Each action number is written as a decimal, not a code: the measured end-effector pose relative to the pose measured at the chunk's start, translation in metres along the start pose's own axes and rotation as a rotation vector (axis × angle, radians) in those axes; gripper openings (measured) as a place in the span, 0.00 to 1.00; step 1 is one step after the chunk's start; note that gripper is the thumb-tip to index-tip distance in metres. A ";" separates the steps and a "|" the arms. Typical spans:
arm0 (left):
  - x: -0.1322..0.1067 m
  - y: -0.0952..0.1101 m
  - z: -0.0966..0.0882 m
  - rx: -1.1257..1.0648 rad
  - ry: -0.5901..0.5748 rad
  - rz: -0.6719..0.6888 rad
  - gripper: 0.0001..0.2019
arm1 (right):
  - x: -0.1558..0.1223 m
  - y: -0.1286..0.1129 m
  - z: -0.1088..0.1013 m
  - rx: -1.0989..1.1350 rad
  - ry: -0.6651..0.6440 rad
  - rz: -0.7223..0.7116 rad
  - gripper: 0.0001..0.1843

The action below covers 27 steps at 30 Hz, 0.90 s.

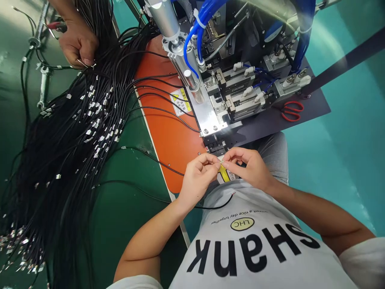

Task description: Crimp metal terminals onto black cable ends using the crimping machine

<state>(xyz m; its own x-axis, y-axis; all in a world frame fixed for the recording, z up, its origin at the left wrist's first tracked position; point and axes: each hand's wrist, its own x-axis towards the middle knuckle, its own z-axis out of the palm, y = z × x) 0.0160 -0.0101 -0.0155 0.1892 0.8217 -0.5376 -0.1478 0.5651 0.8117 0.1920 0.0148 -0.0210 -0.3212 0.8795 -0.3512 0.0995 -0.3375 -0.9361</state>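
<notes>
My left hand (199, 176) is closed in a pinch, with a black cable (152, 155) running from the left in behind it. Fingertip to fingertip with it, my right hand (251, 166) pinches a thin pale wire end (222, 162). Both hands are just in front of the machine's small black fixture (217, 147). A second black cable (215, 208) passes below my left wrist, its stripped reddish tip lying against the white shirt. Fine detail between the fingertips is too small to make out.
A metal machine (207, 112) with blue air hoses stands ahead on an orange plate (156, 132). Several black cables lead into it. A large cable bundle (69, 140) covers the left table. Another person's hand (78, 44) grips cables there. Red-handled scissors (292, 111) lie at right.
</notes>
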 end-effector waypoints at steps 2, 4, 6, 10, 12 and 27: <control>0.000 -0.001 0.000 -0.010 0.002 0.005 0.09 | -0.001 -0.001 0.000 0.001 0.005 0.008 0.03; 0.001 -0.001 0.000 -0.013 0.005 0.008 0.09 | -0.001 -0.002 0.001 -0.006 0.005 0.016 0.03; 0.001 -0.001 0.000 -0.013 0.005 0.011 0.09 | -0.001 -0.002 0.001 -0.013 0.001 0.026 0.03; 0.000 0.000 0.000 -0.004 0.012 0.013 0.09 | -0.001 -0.001 -0.002 -0.024 -0.004 0.020 0.04; 0.000 0.002 0.000 0.001 0.016 0.004 0.10 | -0.002 0.000 -0.005 -0.043 0.006 -0.003 0.05; -0.003 0.003 -0.002 0.016 -0.033 -0.002 0.10 | 0.003 0.006 -0.002 -0.205 0.102 -0.317 0.01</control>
<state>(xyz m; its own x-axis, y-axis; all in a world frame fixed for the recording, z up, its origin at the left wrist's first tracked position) 0.0130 -0.0106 -0.0121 0.2210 0.8175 -0.5318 -0.1322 0.5654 0.8142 0.1932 0.0162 -0.0278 -0.2721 0.9617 -0.0343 0.1992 0.0214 -0.9797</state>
